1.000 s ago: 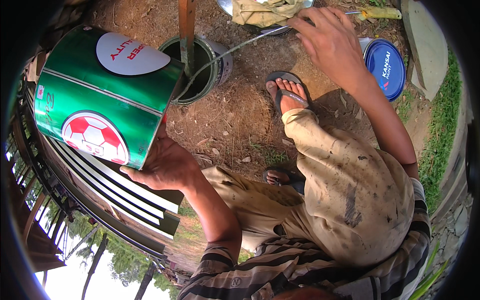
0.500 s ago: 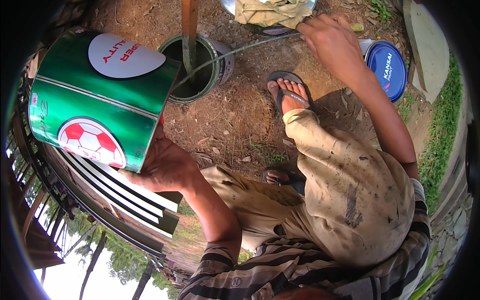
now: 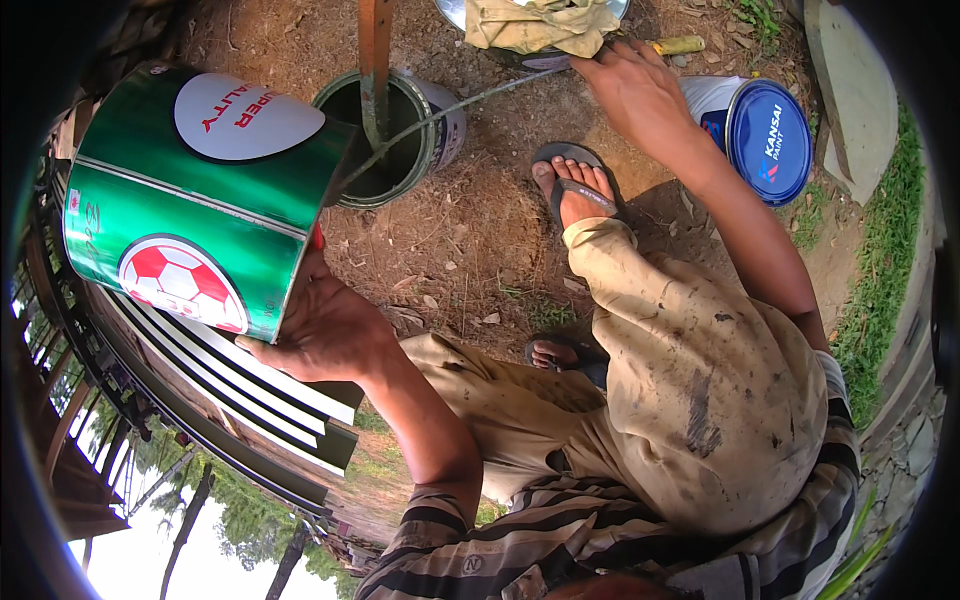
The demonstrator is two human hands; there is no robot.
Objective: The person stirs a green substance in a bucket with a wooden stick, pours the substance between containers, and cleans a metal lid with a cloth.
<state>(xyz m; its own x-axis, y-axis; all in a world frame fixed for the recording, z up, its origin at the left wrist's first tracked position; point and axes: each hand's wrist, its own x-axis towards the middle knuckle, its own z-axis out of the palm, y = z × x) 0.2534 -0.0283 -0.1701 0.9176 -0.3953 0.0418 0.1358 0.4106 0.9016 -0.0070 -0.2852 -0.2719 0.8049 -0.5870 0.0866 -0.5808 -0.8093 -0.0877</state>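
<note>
My left hand [image 3: 330, 325] grips the rim of a large green metal tin [image 3: 190, 205], raised and tipped on its side with its mouth toward the right. The fingers behind the rim are partly hidden. My right hand [image 3: 635, 95] is closed on the end of a long thin stick [image 3: 470, 103]. The stick slants down to the left to the tin's mouth, where its far end is out of sight. Below the stick stands an open paint can [image 3: 428, 150] with dark contents. A flat wooden stirring stick [image 3: 375, 60] stands in that can.
A crumpled tan cloth [image 3: 545, 25] lies on a round metal container at the top. Beside my right hand is a yellow handle [image 3: 680, 45]. A paint tub with a blue lid [image 3: 770, 140] stands at the right. White strips [image 3: 240, 365] lie at the lower left.
My right hand has moved slightly left with the stick, uncovering more of the yellow handle and the blue-lidded tub. The green tin has shifted very little.
</note>
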